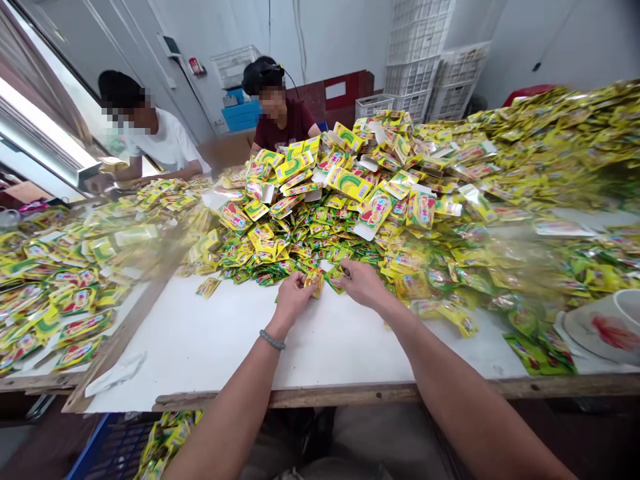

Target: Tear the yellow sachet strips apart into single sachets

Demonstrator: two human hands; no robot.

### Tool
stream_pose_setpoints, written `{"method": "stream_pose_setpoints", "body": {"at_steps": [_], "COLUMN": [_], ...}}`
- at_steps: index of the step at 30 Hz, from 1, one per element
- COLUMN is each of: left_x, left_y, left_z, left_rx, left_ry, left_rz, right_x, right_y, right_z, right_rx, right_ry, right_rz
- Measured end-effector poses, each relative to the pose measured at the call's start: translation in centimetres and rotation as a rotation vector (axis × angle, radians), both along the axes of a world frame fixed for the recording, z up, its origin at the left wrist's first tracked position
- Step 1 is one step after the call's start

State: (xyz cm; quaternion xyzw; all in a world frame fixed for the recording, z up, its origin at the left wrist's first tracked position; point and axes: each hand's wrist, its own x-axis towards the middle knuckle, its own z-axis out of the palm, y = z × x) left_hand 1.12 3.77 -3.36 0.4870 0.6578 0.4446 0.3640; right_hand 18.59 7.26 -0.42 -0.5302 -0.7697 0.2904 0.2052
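Note:
My left hand [293, 297], with a beaded bracelet at its wrist, is closed round a small yellow packet [314, 280] just above the white tabletop [215, 340]. To its right, my right hand [364, 283] pinches a green sachet [335, 279] by its edge. Directly beyond both hands rises a heap of small green and yellow sachets [320, 230]. Flat yellow boxes [350, 183] with white flaps lie on top of that heap. One loose yellow sachet [209, 287] rests on the table left of my left hand.
Another pile of yellow packets [75, 300] lies left of a wooden strip [135, 313]. At right are a tilted white bucket [605, 327] and more packets [540, 147]. Two people work across the table. White crates [415, 53] stand behind; a blue crate [113, 443] sits below the edge.

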Motion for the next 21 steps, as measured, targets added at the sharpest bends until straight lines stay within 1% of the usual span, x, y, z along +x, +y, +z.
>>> {"method": "stream_pose_setpoints", "body": {"at_steps": [1,4,6,9,13,16,19,21], "left_x": [-0.2,-0.2,0.0,-0.1,-0.7,-0.9,-0.6,-0.5], "left_y": [-0.2,-0.8,-1.1,-1.3,-1.7,-2.2,-2.2,-2.1], "left_z": [0.2,1.1,1.8,2.7,3.5,3.7,3.6,3.4], "left_rx": [-0.001,0.0,-0.005,-0.037,-0.062,-0.066,-0.051,-0.015], "left_ry": [-0.092,-0.381,-0.501,-0.562,-0.547,-0.574,-0.577,-0.571], "left_rz": [-0.019,-0.074,-0.101,-0.107,-0.144,-0.15,-0.158,-0.166], "right_x": [-0.2,-1.0,-1.5,-1.8,-1.9,-2.3,-2.8,-2.9], "right_y": [0.1,0.0,-0.1,-0.3,-0.5,-0.6,-0.7,-0.8], "right_z": [-0.1,-0.7,-1.1,-1.4,-1.4,-1.6,-1.7,-1.6], "right_rx": [-0.02,-0.138,-0.195,-0.196,-0.165,-0.144,-0.152,-0.161], "right_ry": [0.135,0.505,0.632,0.649,0.621,0.65,0.7,0.725], "right_rz": [-0.004,0.053,0.054,0.016,0.044,0.036,0.012,-0.036]}}
